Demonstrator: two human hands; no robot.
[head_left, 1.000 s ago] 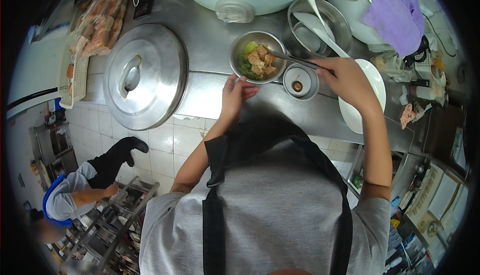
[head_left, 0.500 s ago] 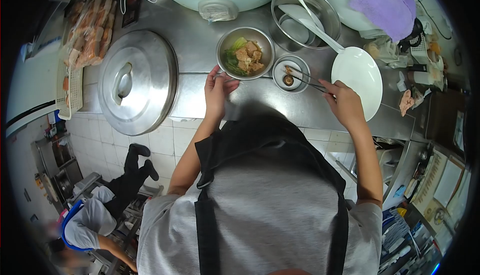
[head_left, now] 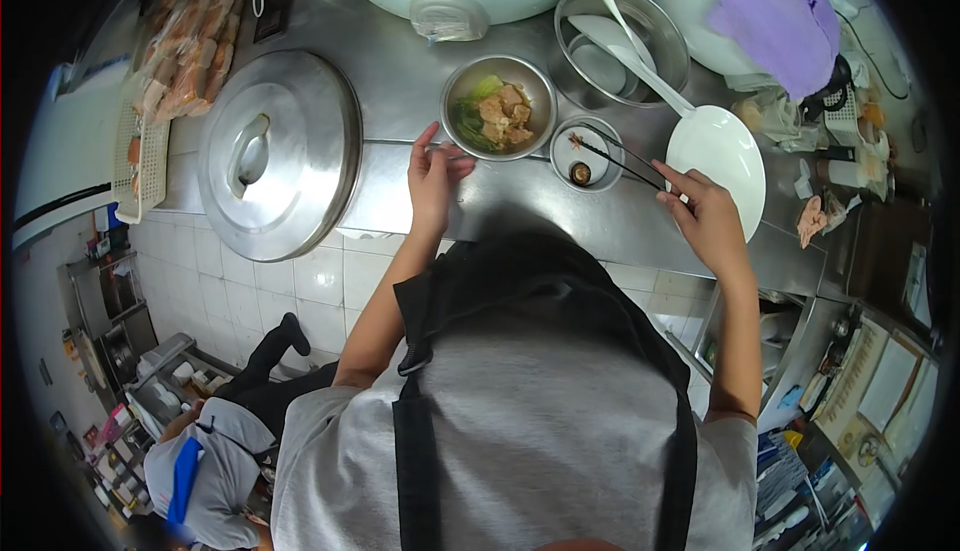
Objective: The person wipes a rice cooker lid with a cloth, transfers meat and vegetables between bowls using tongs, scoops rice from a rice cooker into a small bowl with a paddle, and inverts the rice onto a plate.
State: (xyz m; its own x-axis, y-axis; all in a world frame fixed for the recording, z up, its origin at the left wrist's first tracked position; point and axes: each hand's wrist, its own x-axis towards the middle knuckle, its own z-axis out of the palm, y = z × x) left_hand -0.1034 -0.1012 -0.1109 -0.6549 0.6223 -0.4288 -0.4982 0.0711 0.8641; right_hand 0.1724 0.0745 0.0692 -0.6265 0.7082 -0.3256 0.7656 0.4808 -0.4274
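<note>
A round metal bowl holds leafy greens and light-brown chunks. Just left of its lower rim is my left hand, fingers apart and nothing visible in them. Thin dark tongs are pinched in my right hand, their tips over a small metal dish. Inside that dish lie a round brown piece, perhaps a mushroom, and a small reddish-brown bit by the tips. A large white ladle lies beside my right hand, its handle across a deep metal pot.
At the back stands a rice cooker. To the left are a big metal lid and wrapped brown-and-orange items above a white basket. A purple cloth hangs at right. Another person is behind me, lower left.
The tongs' arms have spread and my right hand has moved slightly right and down. The reddish-brown bit and round piece now lie apart. The other person has shifted lower.
</note>
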